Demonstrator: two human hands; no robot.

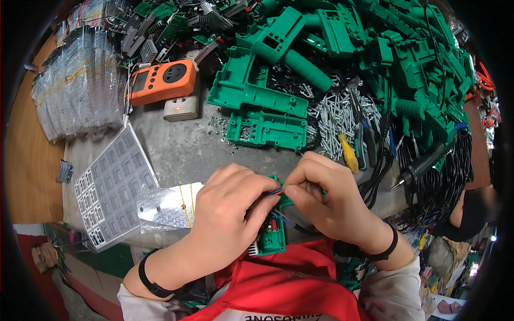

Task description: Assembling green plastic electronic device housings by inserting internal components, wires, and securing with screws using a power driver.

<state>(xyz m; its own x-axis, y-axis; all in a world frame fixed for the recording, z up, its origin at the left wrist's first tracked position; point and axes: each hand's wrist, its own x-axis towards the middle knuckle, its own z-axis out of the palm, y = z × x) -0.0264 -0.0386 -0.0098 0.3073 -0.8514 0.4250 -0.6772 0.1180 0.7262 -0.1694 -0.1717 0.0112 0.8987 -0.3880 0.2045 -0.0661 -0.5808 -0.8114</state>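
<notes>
Both hands meet over a small green plastic housing (278, 247) at the table's near edge, with part of a circuit board inside it. My left hand (227, 203) is closed, thumb and forefinger pinching thin red and blue wires (277, 191). On the other side my right hand (324, 195) pinches the same wires at its fingertips, close to the left fingers. Below the fingers, more thin wires (281, 216) run toward a black cable (305, 231) at the housing's right. The hands hide much of the housing and the wire ends.
Green shell halves (262, 131) lie ahead, before a large pile of green casings (417, 64). Loose screws (334, 115), a yellow-handled screwdriver (348, 152) and a soldering iron (423, 166) are to the right. Leftward are an orange meter (163, 80), a label sheet (115, 187) and bubble-wrapped parts (80, 85).
</notes>
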